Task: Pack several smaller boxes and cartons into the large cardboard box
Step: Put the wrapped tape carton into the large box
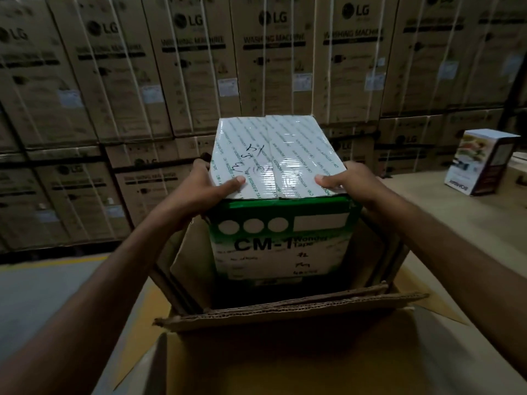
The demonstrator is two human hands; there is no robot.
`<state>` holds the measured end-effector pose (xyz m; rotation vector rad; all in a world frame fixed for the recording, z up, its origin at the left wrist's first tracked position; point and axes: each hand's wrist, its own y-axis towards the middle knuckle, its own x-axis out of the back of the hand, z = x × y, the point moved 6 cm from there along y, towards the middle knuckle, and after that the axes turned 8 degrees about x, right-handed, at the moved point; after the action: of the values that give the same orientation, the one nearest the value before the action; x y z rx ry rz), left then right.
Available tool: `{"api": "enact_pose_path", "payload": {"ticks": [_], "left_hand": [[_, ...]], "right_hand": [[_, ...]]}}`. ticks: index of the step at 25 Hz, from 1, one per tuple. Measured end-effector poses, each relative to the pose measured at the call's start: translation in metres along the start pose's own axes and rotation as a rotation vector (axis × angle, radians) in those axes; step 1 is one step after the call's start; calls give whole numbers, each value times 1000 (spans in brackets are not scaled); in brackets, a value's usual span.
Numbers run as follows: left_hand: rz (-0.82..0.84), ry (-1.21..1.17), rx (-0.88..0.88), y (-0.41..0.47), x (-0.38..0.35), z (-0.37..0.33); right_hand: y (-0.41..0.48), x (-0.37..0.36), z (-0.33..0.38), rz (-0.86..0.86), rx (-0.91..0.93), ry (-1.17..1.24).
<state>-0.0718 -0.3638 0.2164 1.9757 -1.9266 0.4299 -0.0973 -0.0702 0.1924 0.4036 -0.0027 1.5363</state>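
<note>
— Where's the CM-1 tape carton [273, 158]?
— Left grip [211, 189] curls round its left top edge. It stands upright, label facing me, bottom inside the large cardboard box [285, 312]. Right grip [350, 181] clasps the right edge.

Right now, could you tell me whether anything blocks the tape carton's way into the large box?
Nothing visible does: the tape carton is partly inside the large box, though the space beneath is hidden.

The tape carton [278, 195] is glossy, seemingly film-wrapped on top; the large cardboard box [285, 312] is matt, rough-edged corrugated board.
</note>
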Motion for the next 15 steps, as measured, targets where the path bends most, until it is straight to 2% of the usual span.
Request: {"api": "enact_pose_path", "payload": {"ticks": [4,9,11,15], "left_hand": [[0,93,-48,-2,17,-7],[118,180,-55,1,11,7],[117,208,-79,0,12,14],[99,233,-174,-12,23,16]], "right_hand": [[-5,5,19,-32,12,-74],[-5,-10,1,31,-116,-137],[-11,-14,-3,58,-138,-165],[-28,-8,0,11,-14,-149]]}}
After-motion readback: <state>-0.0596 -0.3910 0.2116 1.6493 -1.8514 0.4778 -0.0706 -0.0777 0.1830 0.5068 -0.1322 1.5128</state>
